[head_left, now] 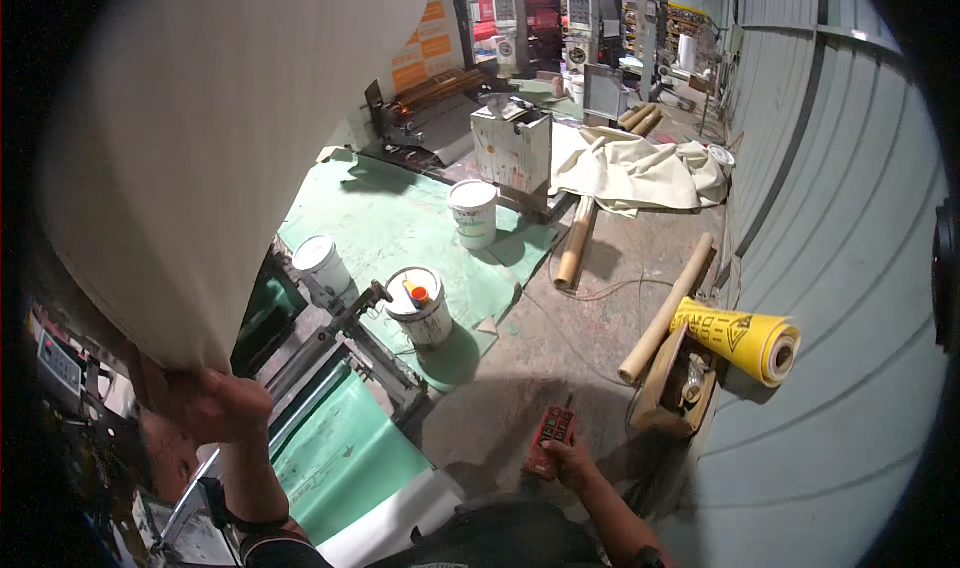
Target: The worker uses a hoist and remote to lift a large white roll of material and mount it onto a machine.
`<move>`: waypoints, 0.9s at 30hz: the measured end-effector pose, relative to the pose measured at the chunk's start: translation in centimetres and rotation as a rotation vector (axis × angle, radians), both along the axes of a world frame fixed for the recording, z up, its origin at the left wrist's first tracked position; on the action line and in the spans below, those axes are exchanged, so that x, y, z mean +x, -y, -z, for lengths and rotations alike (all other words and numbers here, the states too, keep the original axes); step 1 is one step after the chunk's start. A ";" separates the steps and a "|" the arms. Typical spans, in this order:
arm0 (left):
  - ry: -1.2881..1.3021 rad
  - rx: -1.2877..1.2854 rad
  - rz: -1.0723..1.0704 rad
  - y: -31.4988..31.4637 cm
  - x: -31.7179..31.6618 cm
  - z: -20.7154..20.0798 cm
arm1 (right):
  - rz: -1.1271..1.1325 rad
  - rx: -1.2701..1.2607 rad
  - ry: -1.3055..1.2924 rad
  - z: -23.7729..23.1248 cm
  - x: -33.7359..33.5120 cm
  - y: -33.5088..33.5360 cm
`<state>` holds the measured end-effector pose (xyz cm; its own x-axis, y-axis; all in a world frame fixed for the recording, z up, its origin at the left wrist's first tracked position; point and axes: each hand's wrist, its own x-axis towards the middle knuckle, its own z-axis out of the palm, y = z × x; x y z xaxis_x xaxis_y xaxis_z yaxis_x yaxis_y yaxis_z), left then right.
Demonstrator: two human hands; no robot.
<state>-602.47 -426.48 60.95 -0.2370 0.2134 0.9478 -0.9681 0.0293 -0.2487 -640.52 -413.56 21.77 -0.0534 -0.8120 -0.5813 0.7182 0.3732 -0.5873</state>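
Your roll (240, 138) is the big white thing that fills the top left of your view. It looks pale and smooth, with a bit of gray shade on it, and it looks narrow low down, by your left hand (215, 408). Your remote (552, 434) is low down, a bit right of the middle, with the gray floor (560, 343) behind it. It is a red box with dark buttons on its front and a short dark stub on its top end. It leans, with the top end up and to the right.

Your left arm goes up from the bottom edge, and the hand is right at the low end of the roll, touching it. It is dim there, so I can't tell how far the fingers are closed or if they have a grip on the roll.

Your right arm comes in from the bottom and slants up and to the left. Your right hand (574, 462) is closed on the low end of the remote, with the thumb over its front. Your hands are well apart. Past them, a white bucket (425, 326) stands on a green sheet (390, 198), and a yellow roll (735, 336) lies off to the right
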 end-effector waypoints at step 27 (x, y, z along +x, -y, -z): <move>-0.039 0.084 0.107 10.8 -23.6 -2.2 | -0.036 -0.130 0.186 5.2 -13.2 14.8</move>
<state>-626.09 -437.24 63.14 -0.1792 0.1552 0.9715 -0.9673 0.1521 -0.2028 -653.75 -428.36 16.52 0.0756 -0.8800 -0.4689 0.8059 0.3308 -0.4910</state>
